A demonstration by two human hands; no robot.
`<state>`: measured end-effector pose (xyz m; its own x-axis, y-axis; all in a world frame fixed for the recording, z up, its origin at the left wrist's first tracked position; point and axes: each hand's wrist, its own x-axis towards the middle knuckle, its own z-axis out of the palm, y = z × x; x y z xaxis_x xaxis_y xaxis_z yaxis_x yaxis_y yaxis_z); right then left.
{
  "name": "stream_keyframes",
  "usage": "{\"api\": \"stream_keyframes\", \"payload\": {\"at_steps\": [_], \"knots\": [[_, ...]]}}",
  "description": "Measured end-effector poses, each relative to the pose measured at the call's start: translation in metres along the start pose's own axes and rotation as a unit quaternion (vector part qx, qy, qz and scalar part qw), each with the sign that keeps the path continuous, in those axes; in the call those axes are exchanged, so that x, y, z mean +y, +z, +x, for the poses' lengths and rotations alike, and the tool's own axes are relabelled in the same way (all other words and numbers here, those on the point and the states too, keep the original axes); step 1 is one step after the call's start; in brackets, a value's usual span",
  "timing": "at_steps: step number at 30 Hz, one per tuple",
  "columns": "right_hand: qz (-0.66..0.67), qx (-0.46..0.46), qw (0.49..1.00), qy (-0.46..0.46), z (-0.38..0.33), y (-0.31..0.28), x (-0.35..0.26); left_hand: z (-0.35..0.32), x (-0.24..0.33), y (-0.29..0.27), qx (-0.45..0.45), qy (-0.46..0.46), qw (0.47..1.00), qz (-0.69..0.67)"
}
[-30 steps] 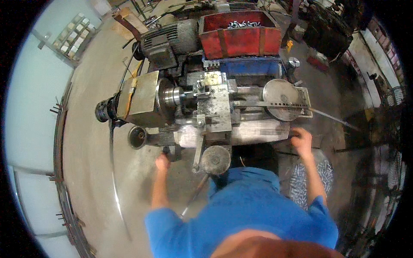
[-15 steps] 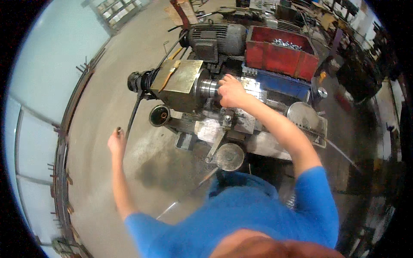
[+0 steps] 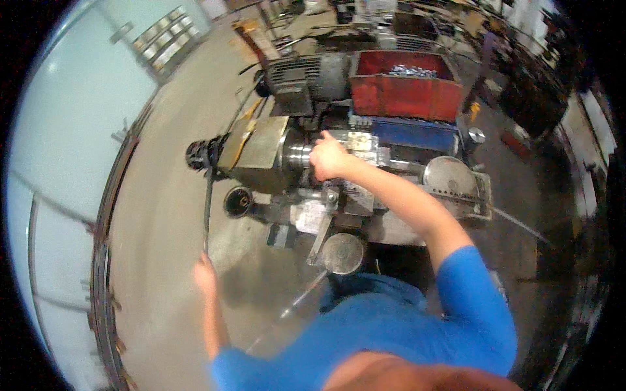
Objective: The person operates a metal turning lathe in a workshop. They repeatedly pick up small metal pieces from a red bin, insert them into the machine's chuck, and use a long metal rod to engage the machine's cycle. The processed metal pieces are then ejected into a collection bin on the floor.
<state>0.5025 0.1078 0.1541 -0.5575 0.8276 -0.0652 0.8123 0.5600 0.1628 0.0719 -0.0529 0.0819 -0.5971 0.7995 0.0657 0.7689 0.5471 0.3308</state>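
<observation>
Two hands were in my view. The right hand point(image 3: 329, 158) was at the bright spindle collar point(image 3: 298, 156), its back toward me, so I could not tell whether that grip was spread or pinching something. I judged the arm crossed the near side because that gave the straightest reach. The collar sat on the right end of the boxy headstock point(image 3: 264, 146), its axis running left to right, its right face hidden by the hand. The left hand point(image 3: 205, 275) was at the near visible end of a dark bar point(image 3: 208, 208); blur hid whether its grip closed on it. The bar's long axis ran near to far, toward the headstock's left side. Beyond, a red bin point(image 3: 404, 98) held small metal parts point(image 3: 412, 71), probably placed far to clear the working side.
</observation>
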Motion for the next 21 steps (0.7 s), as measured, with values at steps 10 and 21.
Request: {"api": "stream_keyframes", "payload": {"at_steps": [10, 21], "knots": [[0.042, 0.044, 0.992, 0.111, -0.030, -0.046, 0.012, 0.028, -0.048, 0.022, -0.147, 0.089, 0.976, -0.136], [0.282, 0.449, 0.820, 0.217, -0.126, -0.033, 0.160, 0.074, -0.061, 0.061, -0.172, 0.141, 0.933, -0.283]]}}
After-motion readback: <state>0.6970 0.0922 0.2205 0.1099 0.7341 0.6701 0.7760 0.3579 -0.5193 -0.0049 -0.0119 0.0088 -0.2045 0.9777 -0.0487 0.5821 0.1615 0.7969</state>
